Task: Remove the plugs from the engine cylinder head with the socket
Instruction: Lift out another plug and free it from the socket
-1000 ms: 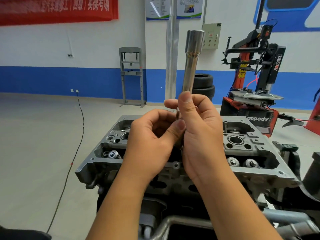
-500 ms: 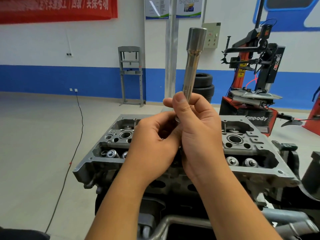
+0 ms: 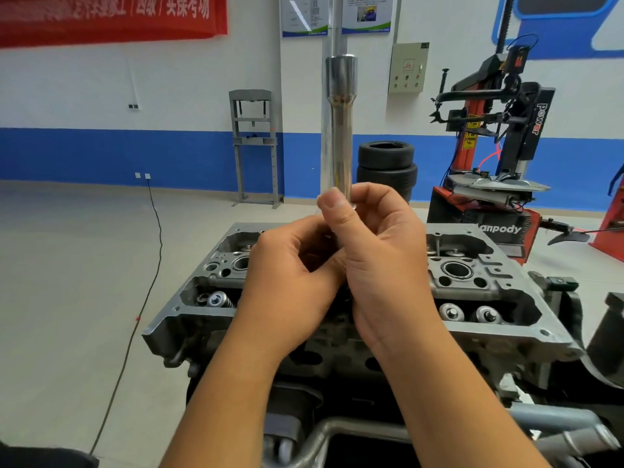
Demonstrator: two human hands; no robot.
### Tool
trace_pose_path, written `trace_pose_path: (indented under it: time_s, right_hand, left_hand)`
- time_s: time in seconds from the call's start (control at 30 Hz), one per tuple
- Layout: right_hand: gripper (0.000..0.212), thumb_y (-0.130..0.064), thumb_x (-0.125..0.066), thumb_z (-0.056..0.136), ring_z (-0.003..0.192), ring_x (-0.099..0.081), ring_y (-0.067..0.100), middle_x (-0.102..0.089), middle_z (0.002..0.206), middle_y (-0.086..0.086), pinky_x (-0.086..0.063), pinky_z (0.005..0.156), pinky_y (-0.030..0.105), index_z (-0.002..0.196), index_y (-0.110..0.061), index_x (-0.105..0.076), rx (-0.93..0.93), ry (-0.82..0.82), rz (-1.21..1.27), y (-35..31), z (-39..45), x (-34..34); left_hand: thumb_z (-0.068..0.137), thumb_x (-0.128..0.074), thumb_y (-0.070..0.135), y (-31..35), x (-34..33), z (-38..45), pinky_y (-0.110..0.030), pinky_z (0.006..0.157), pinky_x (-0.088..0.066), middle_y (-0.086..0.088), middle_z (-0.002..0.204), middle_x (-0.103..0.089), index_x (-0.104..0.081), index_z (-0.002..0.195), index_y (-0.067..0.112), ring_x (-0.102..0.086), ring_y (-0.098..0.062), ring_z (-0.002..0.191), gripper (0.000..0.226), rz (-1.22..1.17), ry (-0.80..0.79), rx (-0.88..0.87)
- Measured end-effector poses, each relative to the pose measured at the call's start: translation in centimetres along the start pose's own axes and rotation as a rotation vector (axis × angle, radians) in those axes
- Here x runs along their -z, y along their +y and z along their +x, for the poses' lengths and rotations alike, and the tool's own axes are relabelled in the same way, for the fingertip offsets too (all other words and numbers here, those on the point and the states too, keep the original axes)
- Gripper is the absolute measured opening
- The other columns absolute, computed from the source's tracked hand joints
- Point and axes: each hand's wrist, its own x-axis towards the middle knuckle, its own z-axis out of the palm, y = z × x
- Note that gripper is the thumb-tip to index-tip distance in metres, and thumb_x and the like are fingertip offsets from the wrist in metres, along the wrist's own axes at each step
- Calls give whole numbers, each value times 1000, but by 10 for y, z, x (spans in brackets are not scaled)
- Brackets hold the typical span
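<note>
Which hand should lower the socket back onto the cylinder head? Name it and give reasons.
Probably the right hand: its thumb and fingers grip the upright long socket at its lower end, directly above the cylinder head. The left hand curls at the socket's base; what it holds is hidden.

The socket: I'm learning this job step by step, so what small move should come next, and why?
Probably pull the plug out of the bottom of the socket with the left hand. The right hand holds the socket upright above the cylinder head, and the left hand's curled fingers work at its lower end. That end is hidden, so a plug inside it is a guess.
</note>
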Motion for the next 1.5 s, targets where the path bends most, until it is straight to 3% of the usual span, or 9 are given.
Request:
trace_pose_path:
  time_s: [0.2, 0.43, 0.5, 0.63, 0.9, 1.1, 1.23, 1.33, 1.5]
  right_hand:
    - [15, -25, -64, 100, 86, -72, 21, -77, 93, 5, -62, 84, 49, 92, -16, -72, -30, -6, 26, 1, 0, -1]
    - [20, -24, -81, 89, 72, -69, 16, -67, 84, 14, -61, 67, 34, 97, -13, -66, 26, 36, 3, 2, -1, 0]
    - [17, -30, -77, 90, 77, -69, 19, -70, 92, 20, -63, 72, 40, 94, -15, -69, 35, 27, -15, 3, -1, 0]
    - [22, -40, -67, 91, 89, -71, 16, -76, 92, 5, -61, 88, 39, 90, -19, -74, 22, 18, -4, 2, 1, 1]
    - [28, -40, -77, 82, 79, -70, 26, -70, 95, 23, -62, 80, 59, 92, -17, -67, 5, 9, 14, -3, -3, -3]
    - [24, -45, -67, 84, 85, -69, 19, -75, 91, 9, -59, 88, 53, 86, -22, -71, 28, -5, -8, -3, -2, -2]
    - [29, -46, -72, 86, 84, -69, 25, -73, 90, 8, -58, 88, 60, 91, -17, -72, -33, -6, 59, -2, -1, -3]
    - [27, -44, -78, 78, 79, -69, 28, -72, 89, 9, -61, 80, 64, 88, -21, -67, -11, 3, 49, -3, -2, -4]
    - [18, -48, -70, 83, 79, -69, 20, -75, 89, 4, -61, 81, 58, 79, -30, -70, 28, -3, 8, -2, -2, -2]
  left_hand:
    - [89, -76, 0, 2, 1, 1, -33, 86, -64, 8, 101, -79, -72, 118, 28, -77, -10, 96, 40, 41, -21, 24]
    - [82, -83, 6, 5, -5, -2, -38, 75, -65, 9, 90, -78, -76, 106, 30, -76, -11, 84, 35, 131, 77, 23]
    - [87, -77, 7, 6, -5, -3, -36, 79, -64, 11, 95, -78, -75, 112, 30, -75, -9, 90, 33, 147, 39, -7]
    - [98, -65, 0, 9, -3, -2, -33, 91, -61, 9, 107, -79, -71, 122, 24, -74, -9, 105, 35, 36, -47, -6]
    - [84, -81, 6, 5, -8, -3, -29, 72, -64, 12, 90, -78, -74, 103, 30, -75, -9, 84, 31, 120, 115, 2]
    - [97, -65, -2, 8, 0, -1, -38, 94, -60, 4, 110, -79, -72, 125, 21, -75, -14, 108, 36, -31, -113, 14]
    - [87, -77, -3, 7, -6, -2, -22, 73, -60, 10, 93, -79, -74, 105, 31, -76, -9, 86, 38, 34, 45, 7]
    - [82, -83, 5, 4, -8, -3, -25, 65, -61, 12, 87, -77, -75, 101, 31, -75, -10, 78, 33, 110, 106, 16]
    - [96, -65, 8, 8, 0, 0, -35, 80, -64, 4, 105, -78, -71, 120, 33, -76, -17, 98, 35, 24, -149, 30]
